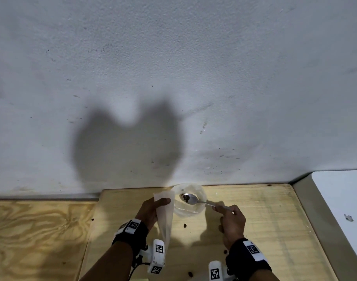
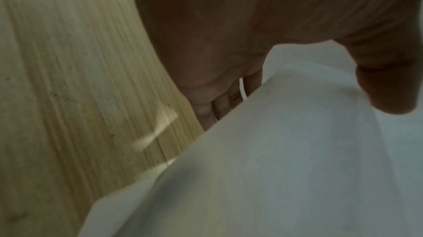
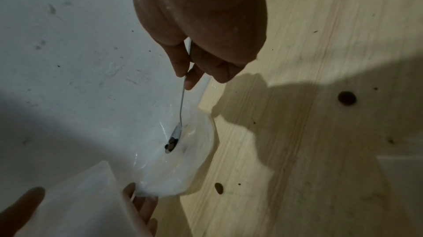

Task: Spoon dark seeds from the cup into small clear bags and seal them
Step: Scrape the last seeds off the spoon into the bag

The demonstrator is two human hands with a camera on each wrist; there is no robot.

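Only the right wrist view shows left fingers (image 3: 139,203) behind the cloudy bag (image 1: 163,218), thumb in front, while right fingers (image 3: 183,63) pinch the spoon (image 1: 190,199) carrying few dark seeds (image 1: 186,198) over the cup (image 1: 201,192).

Dim light falls from behind, throwing a hard dark shadow on the wall (image 1: 129,142). Both wrist views are soft and blurred; shadows of the hands darken the worktop (image 3: 320,60).

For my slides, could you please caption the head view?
Right hand lifts a spoon of dark seeds over the clear cup beside the left hand's bag.
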